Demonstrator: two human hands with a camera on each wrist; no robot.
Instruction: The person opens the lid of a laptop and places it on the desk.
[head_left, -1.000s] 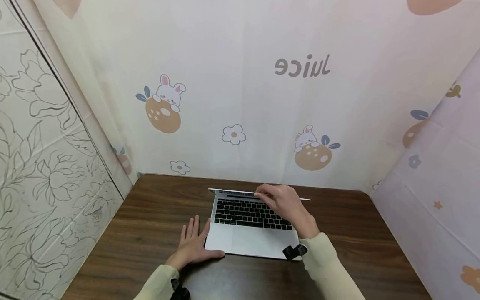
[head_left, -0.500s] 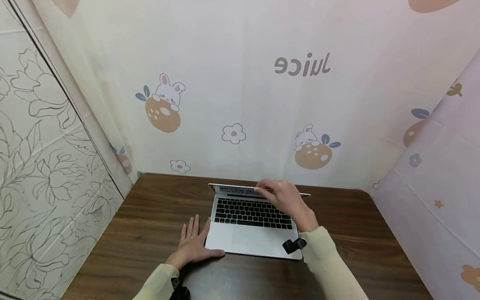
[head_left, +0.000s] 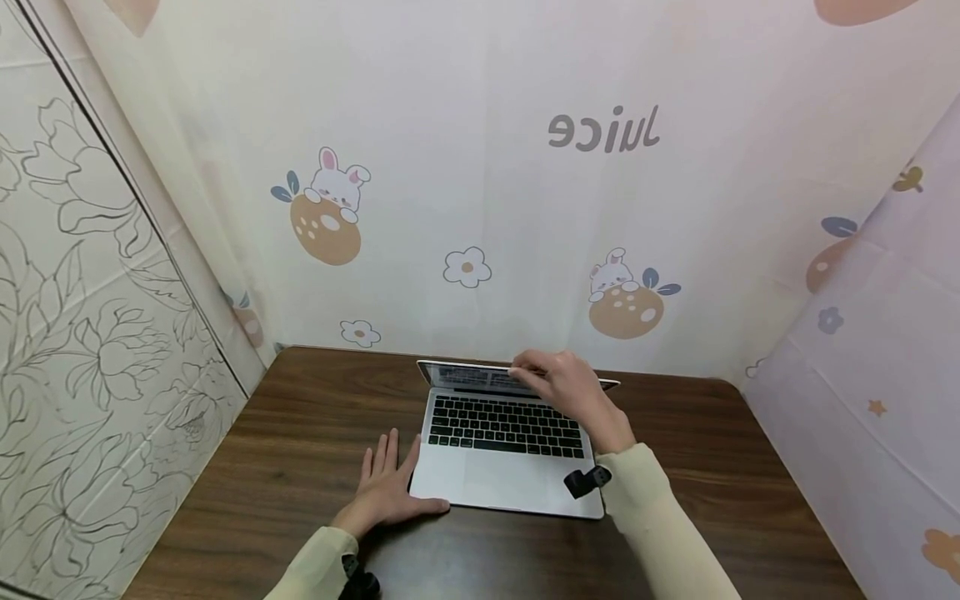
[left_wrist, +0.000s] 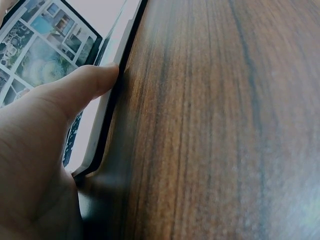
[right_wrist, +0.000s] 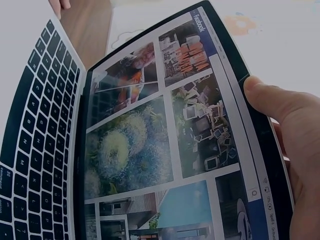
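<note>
A silver laptop [head_left: 510, 483] with black keys lies on the wooden table, its lid [head_left: 468, 377] standing partly raised. My right hand [head_left: 566, 387] pinches the lid's top edge, thumb on the screen side and fingers behind, as the right wrist view shows. The screen [right_wrist: 135, 145] is lit with a page of photo tiles under a blue bar. Spread flat at the laptop's left front corner, my left hand [head_left: 386, 492] rests on the table with its thumb [left_wrist: 92, 80] on the base's front edge.
The dark brown wooden table [head_left: 300, 467] has its back edge against a pale curtain [head_left: 480, 167] printed with rabbits, fruit and flowers. More printed cloth hangs at the left and right sides. A small black camera [head_left: 587, 481] sits on the right wrist.
The lid has tilted further up and back, with my right hand rising along with it. More of the screen shows. My left hand has stayed in place.
</note>
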